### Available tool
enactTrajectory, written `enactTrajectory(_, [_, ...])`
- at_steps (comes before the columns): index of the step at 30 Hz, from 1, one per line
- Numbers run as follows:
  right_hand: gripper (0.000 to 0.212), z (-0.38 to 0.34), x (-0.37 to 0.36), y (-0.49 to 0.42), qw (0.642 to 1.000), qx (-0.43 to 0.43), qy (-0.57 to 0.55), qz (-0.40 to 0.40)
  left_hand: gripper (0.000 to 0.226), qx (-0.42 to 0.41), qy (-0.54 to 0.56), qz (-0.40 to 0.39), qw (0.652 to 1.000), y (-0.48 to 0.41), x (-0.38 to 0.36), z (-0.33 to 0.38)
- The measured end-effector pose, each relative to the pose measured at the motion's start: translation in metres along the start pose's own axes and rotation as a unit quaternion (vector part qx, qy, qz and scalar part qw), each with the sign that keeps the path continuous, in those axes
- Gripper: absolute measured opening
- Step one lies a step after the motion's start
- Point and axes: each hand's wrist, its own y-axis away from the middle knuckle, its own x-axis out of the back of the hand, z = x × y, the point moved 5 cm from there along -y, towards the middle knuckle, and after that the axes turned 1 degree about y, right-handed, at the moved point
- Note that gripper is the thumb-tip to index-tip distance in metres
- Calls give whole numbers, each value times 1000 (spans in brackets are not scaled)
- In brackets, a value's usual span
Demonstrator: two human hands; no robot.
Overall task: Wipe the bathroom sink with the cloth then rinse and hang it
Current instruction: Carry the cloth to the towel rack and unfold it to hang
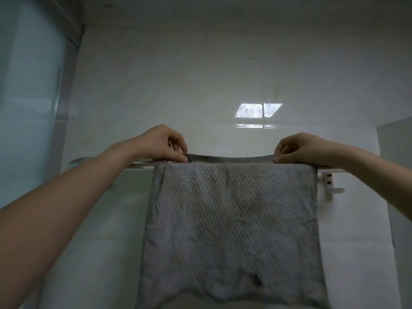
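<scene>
A grey textured cloth [231, 224] hangs draped over a white towel rail [142, 167] on the wall, its front half falling down toward the bottom of the view. My left hand [162, 143] pinches the cloth's top fold at its left end. My right hand [301, 148] pinches the same fold at its right end. Between the two hands the fold sags slightly above the rail. The sink is not in view.
A white tiled wall [200, 74] fills the background, with a bright window reflection [258, 110]. A frosted glass panel [29, 97] stands at the left. The rail's white bracket with a hook [330, 186] sticks out at the right, next to a white cabinet edge [396, 152].
</scene>
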Motion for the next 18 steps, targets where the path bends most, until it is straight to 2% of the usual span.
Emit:
enactTrajectory(3, [18, -6, 3, 7, 996, 54, -70, 17, 19, -7, 40, -75, 996, 10, -3, 1])
enactTrajectory(6, [2, -15, 2, 13, 995, 95, -22, -5, 14, 12, 24, -127, 992, 20, -3, 4])
enactTrajectory(8, [22, -20, 2, 19, 997, 75, -8, -17, 9, 11, 36, -113, 993, 24, 6, 9])
enactTrajectory(11, [49, -34, 6, 37, 997, 66, -33, 35, 13, 21, 78, -75, 994, 38, 14, 19])
enactTrajectory(16, [35, -52, -14, 70, 985, 143, 52, 81, 13, -11, 55, -22, 998, 66, 7, 26])
enactTrajectory(18, [21, -45, -11, 65, 985, 132, 38, 107, 10, -3, 54, 8, 999, 66, 10, 23])
